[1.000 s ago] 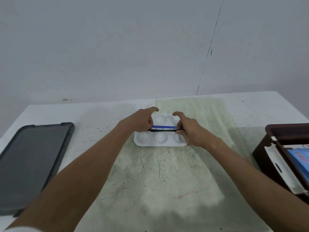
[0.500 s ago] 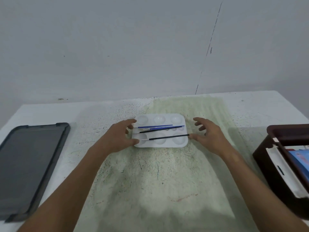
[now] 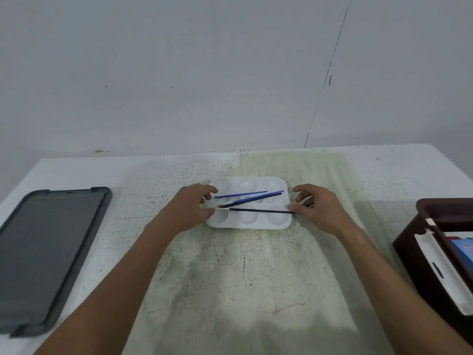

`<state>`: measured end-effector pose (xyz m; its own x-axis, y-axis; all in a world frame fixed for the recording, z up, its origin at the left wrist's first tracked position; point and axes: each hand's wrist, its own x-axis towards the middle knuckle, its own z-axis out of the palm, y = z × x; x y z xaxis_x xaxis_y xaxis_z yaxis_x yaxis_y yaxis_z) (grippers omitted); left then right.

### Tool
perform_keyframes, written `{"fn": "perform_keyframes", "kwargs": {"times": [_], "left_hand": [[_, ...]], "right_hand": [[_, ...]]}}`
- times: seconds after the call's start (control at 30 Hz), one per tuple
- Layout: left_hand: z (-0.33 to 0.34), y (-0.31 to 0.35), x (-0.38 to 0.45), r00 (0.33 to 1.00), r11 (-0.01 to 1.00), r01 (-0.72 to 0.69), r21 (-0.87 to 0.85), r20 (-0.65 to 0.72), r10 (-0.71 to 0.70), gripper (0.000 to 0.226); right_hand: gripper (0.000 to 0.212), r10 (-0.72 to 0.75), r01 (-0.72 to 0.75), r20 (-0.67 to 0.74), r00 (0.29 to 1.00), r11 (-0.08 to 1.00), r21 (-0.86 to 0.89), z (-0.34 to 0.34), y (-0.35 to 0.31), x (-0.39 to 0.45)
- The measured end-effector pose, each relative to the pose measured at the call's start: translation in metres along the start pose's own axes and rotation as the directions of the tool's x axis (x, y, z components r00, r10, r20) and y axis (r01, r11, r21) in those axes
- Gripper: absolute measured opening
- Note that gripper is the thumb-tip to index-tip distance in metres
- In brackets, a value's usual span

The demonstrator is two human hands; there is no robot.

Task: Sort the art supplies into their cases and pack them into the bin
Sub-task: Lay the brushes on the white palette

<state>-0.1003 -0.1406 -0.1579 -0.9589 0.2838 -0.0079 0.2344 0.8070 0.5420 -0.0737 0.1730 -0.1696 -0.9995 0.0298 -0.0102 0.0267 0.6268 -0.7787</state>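
Observation:
A white paint palette (image 3: 247, 226) lies on the stained green patch at the table's middle. Three thin brushes rest across it: a blue brush (image 3: 240, 194), a dark blue brush (image 3: 256, 199) and a black brush (image 3: 261, 210). My left hand (image 3: 188, 210) grips the palette's left end, index finger over the top corner and thumb at the lower corner, by the brush tips. My right hand (image 3: 318, 207) is at the right end. Its thumb touches the rim where the black brush ends, and its fingers are loosely curled just off the edge.
A dark brown bin (image 3: 422, 226) stands at the right table edge, holding a white case (image 3: 440, 275) and something blue (image 3: 463, 248). A flat grey lid (image 3: 43, 252) lies at the left. The wall rises right behind the table's far edge.
A second ago both hands pinched the brushes together over the palette. They let go, leaving the brushes spread across it, drew apart, and have now closed in on the palette's two ends.

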Motion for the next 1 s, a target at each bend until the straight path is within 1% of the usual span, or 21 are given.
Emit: {"fn": "perform_keyframes", "kwargs": {"times": [0.1, 0.13, 0.2, 0.3, 0.4, 0.5, 0.6, 0.63, 0.67, 0.73, 0.77, 0.83, 0.93, 1.0], "left_hand": [[0.0, -0.006, -0.003, 1.0, 0.999, 0.019, 0.036, -0.018, -0.018, 0.047], [0.0, -0.008, -0.004, 0.999, 0.999, 0.022, 0.046, -0.027, -0.021, 0.045], [0.001, -0.012, -0.005, 0.999, 0.999, 0.027, 0.041, -0.044, -0.025, 0.037], [0.001, -0.009, 0.0, 0.997, 1.0, 0.018, 0.024, -0.07, -0.017, 0.032], [-0.001, -0.004, 0.007, 0.996, 1.0, -0.012, 0.024, -0.087, 0.014, 0.032], [-0.001, -0.003, 0.009, 0.993, 0.999, 0.012, -0.04, -0.121, -0.017, 0.034], [0.002, -0.002, 0.001, 0.978, 0.988, 0.068, -0.141, -0.185, -0.094, 0.041], [0.003, -0.002, -0.003, 0.979, 0.984, 0.092, -0.153, -0.167, -0.117, 0.046], [0.005, -0.002, -0.007, 0.985, 0.984, 0.11, -0.142, -0.115, -0.127, 0.056], [0.008, -0.003, -0.011, 0.997, 0.996, 0.078, -0.035, 0.027, -0.077, 0.078], [0.009, -0.003, -0.01, 0.997, 0.999, 0.046, 0.008, 0.069, -0.046, 0.082], [0.01, -0.005, -0.006, 0.997, 1.0, 0.024, 0.01, 0.07, -0.024, 0.074], [0.006, -0.006, 0.005, 0.999, 0.999, 0.027, -0.019, 0.03, -0.027, 0.056], [0.002, -0.006, 0.012, 0.999, 1.0, 0.019, -0.025, 0.032, -0.018, 0.046]], "right_hand": [[0.051, 0.043, -0.042, 0.114, 0.993, 0.999, -0.008, -0.007, 0.002, -0.003], [0.053, 0.049, -0.046, 0.148, 0.988, 0.999, -0.02, -0.009, 0.003, -0.004], [0.048, 0.039, -0.029, 0.167, 0.985, 0.998, -0.059, -0.009, 0.005, -0.004], [0.037, 0.012, -0.004, 0.106, 0.994, 0.997, -0.075, -0.006, 0.004, 0.003], [0.034, -0.013, 0.017, 0.056, 0.998, 0.997, -0.073, -0.003, 0.001, 0.011], [0.034, -0.02, 0.022, 0.023, 1.0, 0.996, -0.088, 0.0, -0.002, 0.015], [0.04, -0.01, 0.007, -0.039, 0.999, 0.999, -0.054, 0.002, -0.001, 0.011], [0.045, -0.002, 0.0, -0.039, 0.999, 0.999, -0.049, 0.003, 0.0, 0.01], [0.05, 0.004, -0.005, -0.023, 1.0, 0.999, -0.05, 0.004, 0.001, 0.008], [0.058, 0.0, 0.003, 0.032, 0.999, 0.997, -0.077, 0.005, 0.001, 0.008], [0.059, -0.012, 0.018, 0.061, 0.998, 0.995, -0.103, 0.005, 0.001, 0.009], [0.056, -0.032, 0.044, 0.084, 0.996, 0.989, -0.139, 0.006, -0.001, 0.011], [0.049, -0.017, 0.026, 0.072, 0.997, 0.992, -0.127, 0.006, -0.003, 0.015], [0.045, -0.012, 0.022, 0.079, 0.997, 0.991, -0.135, 0.007, -0.005, 0.018]]}}
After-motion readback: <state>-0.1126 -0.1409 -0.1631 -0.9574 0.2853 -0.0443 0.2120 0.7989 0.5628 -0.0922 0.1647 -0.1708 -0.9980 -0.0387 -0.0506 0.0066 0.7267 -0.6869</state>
